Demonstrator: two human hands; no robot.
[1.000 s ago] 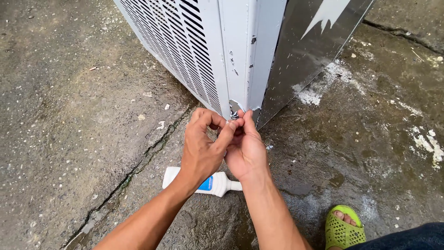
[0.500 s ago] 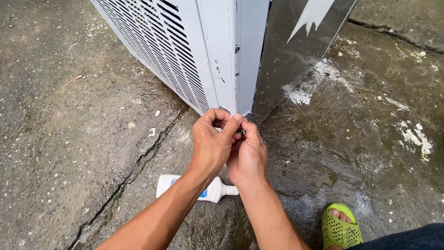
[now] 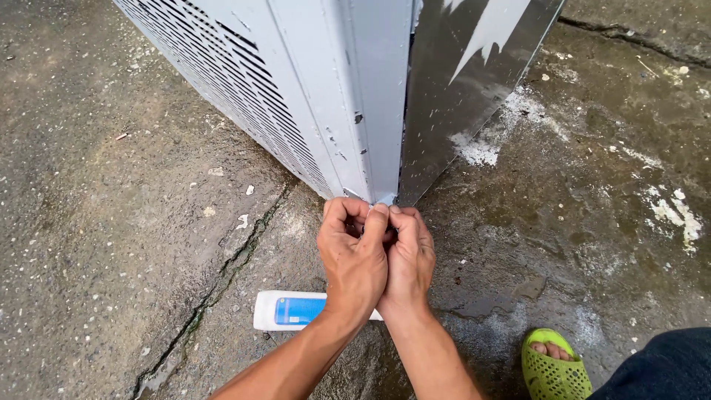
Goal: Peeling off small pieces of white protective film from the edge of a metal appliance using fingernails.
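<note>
At the bottom right of the frame sits a green shoe (image 3: 552,367). A white tube (image 3: 285,310) lies on the concrete (image 3: 96,244), lower centre, partly under the forearms. Above it, the left hand (image 3: 355,259) and right hand (image 3: 409,255) press together, fingers curled, pinching something too small to tell at the bottom corner of the unit (image 3: 348,96), which fills the upper centre.

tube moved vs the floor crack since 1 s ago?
No. The tube lies the same way right of the crack, under the left hand; only the camera shifted.
</note>
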